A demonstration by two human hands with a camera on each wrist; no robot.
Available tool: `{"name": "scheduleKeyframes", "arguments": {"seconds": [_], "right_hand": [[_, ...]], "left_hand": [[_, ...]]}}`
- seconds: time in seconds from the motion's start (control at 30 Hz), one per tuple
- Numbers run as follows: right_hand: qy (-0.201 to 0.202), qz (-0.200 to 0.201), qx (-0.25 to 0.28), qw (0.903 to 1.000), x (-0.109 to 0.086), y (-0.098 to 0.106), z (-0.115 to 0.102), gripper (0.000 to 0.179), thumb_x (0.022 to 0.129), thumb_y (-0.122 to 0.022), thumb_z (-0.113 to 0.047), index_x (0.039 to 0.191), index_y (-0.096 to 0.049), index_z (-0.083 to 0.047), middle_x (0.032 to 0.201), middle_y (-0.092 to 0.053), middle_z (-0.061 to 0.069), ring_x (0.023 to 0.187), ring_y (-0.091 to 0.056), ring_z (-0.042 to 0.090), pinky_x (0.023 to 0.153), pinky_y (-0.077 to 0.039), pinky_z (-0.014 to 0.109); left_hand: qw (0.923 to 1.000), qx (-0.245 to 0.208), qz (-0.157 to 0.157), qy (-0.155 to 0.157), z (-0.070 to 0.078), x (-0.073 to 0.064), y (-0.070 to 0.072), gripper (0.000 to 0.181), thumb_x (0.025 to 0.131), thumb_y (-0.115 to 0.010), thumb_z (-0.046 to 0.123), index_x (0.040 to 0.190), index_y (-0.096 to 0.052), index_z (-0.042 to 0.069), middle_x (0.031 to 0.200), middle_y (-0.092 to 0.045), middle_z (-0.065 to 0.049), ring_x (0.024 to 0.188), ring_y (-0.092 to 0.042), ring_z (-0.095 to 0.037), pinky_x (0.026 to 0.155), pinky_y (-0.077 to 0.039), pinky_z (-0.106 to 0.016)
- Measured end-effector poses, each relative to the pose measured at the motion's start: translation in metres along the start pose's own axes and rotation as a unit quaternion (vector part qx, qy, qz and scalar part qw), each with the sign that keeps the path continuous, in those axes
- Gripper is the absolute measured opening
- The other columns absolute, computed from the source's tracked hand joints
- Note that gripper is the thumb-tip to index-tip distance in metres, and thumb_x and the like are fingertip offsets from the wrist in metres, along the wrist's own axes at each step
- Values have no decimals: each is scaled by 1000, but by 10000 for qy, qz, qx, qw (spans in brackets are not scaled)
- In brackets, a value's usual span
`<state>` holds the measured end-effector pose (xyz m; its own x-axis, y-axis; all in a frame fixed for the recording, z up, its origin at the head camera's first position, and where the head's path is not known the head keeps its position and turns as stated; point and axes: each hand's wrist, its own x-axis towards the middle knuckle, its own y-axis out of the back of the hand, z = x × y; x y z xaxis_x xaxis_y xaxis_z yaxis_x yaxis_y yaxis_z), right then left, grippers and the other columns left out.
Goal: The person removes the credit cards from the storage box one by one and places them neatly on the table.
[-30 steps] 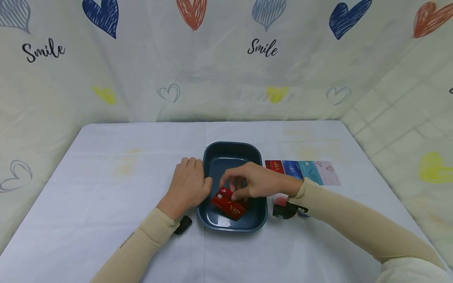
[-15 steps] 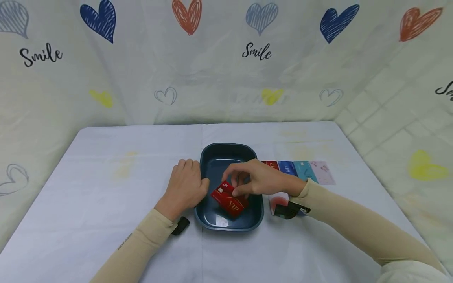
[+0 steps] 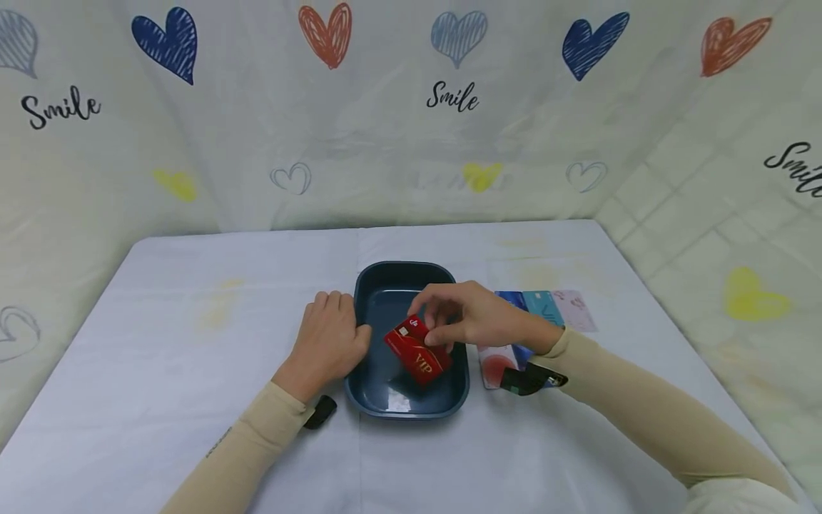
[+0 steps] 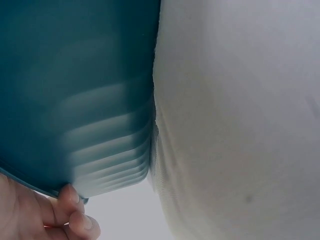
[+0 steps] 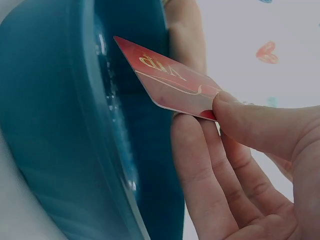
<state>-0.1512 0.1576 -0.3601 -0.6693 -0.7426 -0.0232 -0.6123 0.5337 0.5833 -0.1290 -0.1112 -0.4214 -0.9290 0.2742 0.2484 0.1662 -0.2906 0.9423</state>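
My right hand [image 3: 481, 314] pinches a red VIP card [image 3: 420, 353] between thumb and fingers, tilted above the inside of a dark blue rectangular tray [image 3: 375, 392]. In the right wrist view the thumb presses one end of the card [image 5: 170, 82], and its gold lettering faces the camera. My left hand [image 3: 330, 335] grips the tray's left rim; in the left wrist view its curled fingertips [image 4: 75, 197] show at the rim, against the ribbed outer wall.
Right of the tray lie a blue card [image 3: 510, 298], a teal card [image 3: 542, 305] and a pale pink card [image 3: 574, 310] in a row. Nearer, a card with a red round print [image 3: 497, 368] is partly hidden by the right wrist. A white cloth [image 3: 173, 400] covers the table.
The red card has risen a little from the tray's floor in my right hand. The head view has shifted slightly right. A red card at the row's left end is now hidden behind that hand.
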Motion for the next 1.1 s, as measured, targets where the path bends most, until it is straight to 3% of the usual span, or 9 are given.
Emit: {"name": "scheduleKeyframes", "arguments": {"seconds": [0.53,0.77,1.1], "right_hand": [[-130,648,275,9974,-21,12,6,41,89,-78,-11,127,-63,-19,99,-64,5,85,-69,25,69,-63,40],[16,1088,159,9939,-36,19,15,42,88,-78,-10,128,-63,-16,99,-66,6,90,-69,23,83,-62,34],[-210,1502,300,9880,-57,30,27,42,89,-77,-9,127,-62,-14,105,-66,10,95,-71,28,81,-62,35]], "left_hand": [[10000,-80,23,-12,1,-1,-3,20,89,-52,21,82,-51,2,77,-46,-10,78,-40,-27,70,-32,-35],[9999,-112,19,-21,3,0,-3,17,89,-53,18,80,-50,4,76,-44,-10,76,-38,-27,69,-31,-35],[9999,-127,58,7,3,0,-3,16,88,-53,17,79,-49,4,75,-44,-10,75,-37,-27,68,-29,-34]]}}
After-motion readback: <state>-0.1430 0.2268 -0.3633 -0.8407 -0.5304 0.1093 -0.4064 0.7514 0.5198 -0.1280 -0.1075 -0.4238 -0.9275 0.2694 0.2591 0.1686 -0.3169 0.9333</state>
